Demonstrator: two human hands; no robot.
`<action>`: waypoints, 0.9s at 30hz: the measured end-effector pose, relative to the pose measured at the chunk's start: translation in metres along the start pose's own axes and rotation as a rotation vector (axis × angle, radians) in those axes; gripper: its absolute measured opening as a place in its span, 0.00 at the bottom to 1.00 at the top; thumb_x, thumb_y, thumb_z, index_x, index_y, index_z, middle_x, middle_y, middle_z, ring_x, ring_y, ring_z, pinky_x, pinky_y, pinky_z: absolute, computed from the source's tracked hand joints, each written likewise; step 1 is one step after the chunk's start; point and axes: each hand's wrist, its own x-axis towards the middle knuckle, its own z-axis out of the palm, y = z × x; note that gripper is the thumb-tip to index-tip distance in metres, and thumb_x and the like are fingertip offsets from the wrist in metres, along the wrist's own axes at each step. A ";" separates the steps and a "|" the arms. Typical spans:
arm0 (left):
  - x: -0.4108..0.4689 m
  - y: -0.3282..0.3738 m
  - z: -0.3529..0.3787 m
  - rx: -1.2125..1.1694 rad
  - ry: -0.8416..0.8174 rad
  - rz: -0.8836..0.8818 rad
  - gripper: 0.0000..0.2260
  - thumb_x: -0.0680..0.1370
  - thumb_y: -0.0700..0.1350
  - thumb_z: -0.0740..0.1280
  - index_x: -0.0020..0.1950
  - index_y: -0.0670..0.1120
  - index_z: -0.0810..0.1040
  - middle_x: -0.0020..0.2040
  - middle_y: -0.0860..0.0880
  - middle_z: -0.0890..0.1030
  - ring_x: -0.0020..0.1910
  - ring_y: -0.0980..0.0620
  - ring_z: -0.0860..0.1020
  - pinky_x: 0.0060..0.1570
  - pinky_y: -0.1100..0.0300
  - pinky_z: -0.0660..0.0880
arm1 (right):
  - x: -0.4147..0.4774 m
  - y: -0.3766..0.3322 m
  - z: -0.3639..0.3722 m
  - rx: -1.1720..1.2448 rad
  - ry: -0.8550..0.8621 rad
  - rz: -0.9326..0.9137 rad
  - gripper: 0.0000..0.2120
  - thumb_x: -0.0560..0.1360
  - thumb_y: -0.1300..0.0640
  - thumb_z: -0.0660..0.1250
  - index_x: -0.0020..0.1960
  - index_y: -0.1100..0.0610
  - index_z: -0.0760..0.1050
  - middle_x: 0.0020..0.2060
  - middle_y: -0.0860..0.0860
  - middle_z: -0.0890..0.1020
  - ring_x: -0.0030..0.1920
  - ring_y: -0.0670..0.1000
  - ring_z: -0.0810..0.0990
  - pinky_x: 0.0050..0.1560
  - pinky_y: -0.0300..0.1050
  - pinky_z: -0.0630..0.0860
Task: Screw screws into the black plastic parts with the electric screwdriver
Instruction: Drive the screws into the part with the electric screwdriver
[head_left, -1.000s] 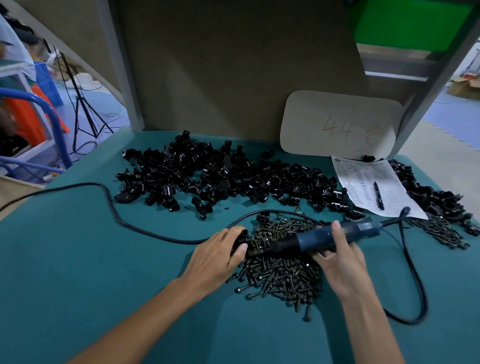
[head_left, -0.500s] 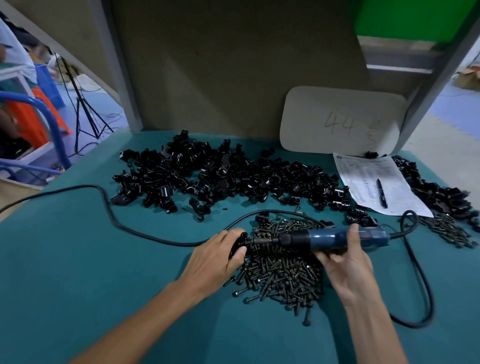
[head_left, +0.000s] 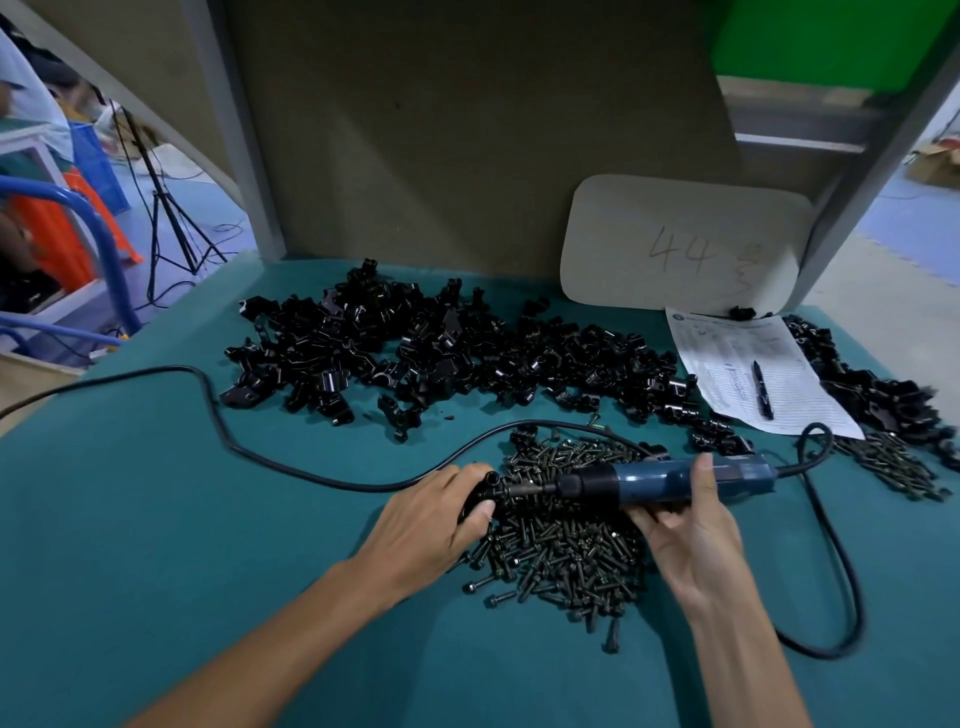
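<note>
In the lower middle of the frame, the left hand (head_left: 431, 519) curls its fingers and thumb round a small black plastic part (head_left: 485, 492). The right hand (head_left: 685, 525) grips a blue-bodied electric screwdriver (head_left: 670, 480) from below, thumb laid over the barrel. The tool lies level, its bit pointing left and meeting the held part. Both hands hover over a loose heap of dark metal screws (head_left: 561, 540) on the teal-covered table (head_left: 156, 519).

Behind the hands, a long pile of black plastic parts (head_left: 441, 353) runs across the middle of the frame. A smaller pile of parts (head_left: 872, 384) lies at the right edge.

The screwdriver's black cable (head_left: 208, 395) trails to the left table edge and loops at lower right. Bare teal cloth fills the lower left.
</note>
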 end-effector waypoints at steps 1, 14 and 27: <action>0.000 0.000 0.000 0.003 -0.003 -0.001 0.20 0.82 0.62 0.45 0.68 0.56 0.64 0.51 0.58 0.72 0.46 0.57 0.71 0.38 0.60 0.68 | 0.000 0.000 0.000 -0.004 -0.008 -0.002 0.25 0.75 0.45 0.69 0.64 0.59 0.70 0.62 0.63 0.80 0.62 0.59 0.82 0.48 0.52 0.85; -0.001 0.000 -0.001 0.001 -0.029 -0.001 0.20 0.82 0.62 0.46 0.68 0.56 0.65 0.52 0.56 0.75 0.49 0.56 0.73 0.42 0.55 0.74 | -0.002 -0.003 -0.004 0.055 -0.181 0.024 0.19 0.81 0.47 0.62 0.67 0.56 0.68 0.61 0.60 0.83 0.65 0.57 0.81 0.55 0.48 0.83; -0.002 0.005 -0.005 0.041 0.036 0.008 0.16 0.82 0.59 0.51 0.66 0.55 0.67 0.47 0.59 0.69 0.42 0.58 0.68 0.35 0.63 0.61 | -0.002 0.002 0.001 -0.087 -0.090 0.007 0.20 0.76 0.44 0.68 0.60 0.56 0.72 0.55 0.58 0.84 0.57 0.56 0.85 0.47 0.49 0.85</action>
